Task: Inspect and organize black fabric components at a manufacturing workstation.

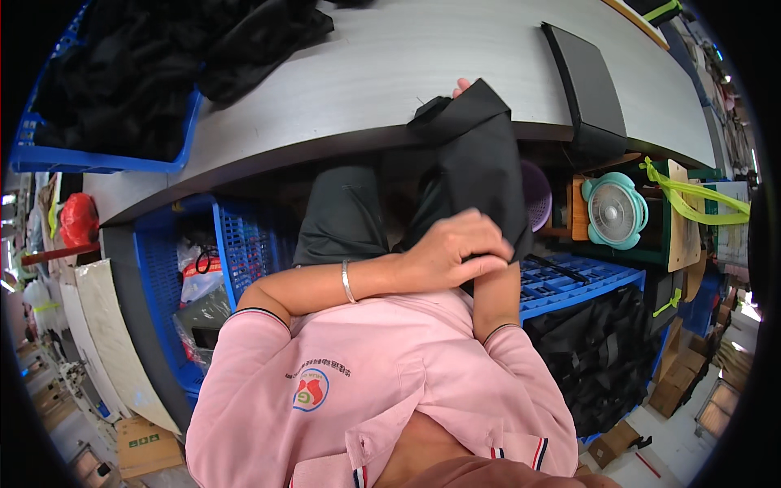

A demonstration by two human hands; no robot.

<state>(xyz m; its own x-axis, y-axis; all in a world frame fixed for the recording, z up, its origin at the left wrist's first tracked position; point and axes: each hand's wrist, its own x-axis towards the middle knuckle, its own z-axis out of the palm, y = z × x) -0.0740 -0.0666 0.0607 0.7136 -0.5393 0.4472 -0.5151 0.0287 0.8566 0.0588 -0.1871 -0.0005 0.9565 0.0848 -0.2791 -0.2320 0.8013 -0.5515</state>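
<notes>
A black fabric piece [488, 171], sleeve-like, covers my right forearm and most of my right hand [462, 84]. Only some fingertips poke out past its far end, at the front edge of the table. What the right fingers do inside the cloth is hidden. My left hand [465, 248], with a silver bangle on its wrist, reaches across my body. Its fingers are closed on the near edge of the fabric, over my right forearm, and are slightly blurred.
A grey-white table [423, 49] lies ahead. On it stand a blue basket [175, 163] heaped with black fabric and a dark flat panel [586, 85]. Beside me are a blue crate [244, 244] on the left and a teal fan [615, 210] and blue crate [626, 281] on the right.
</notes>
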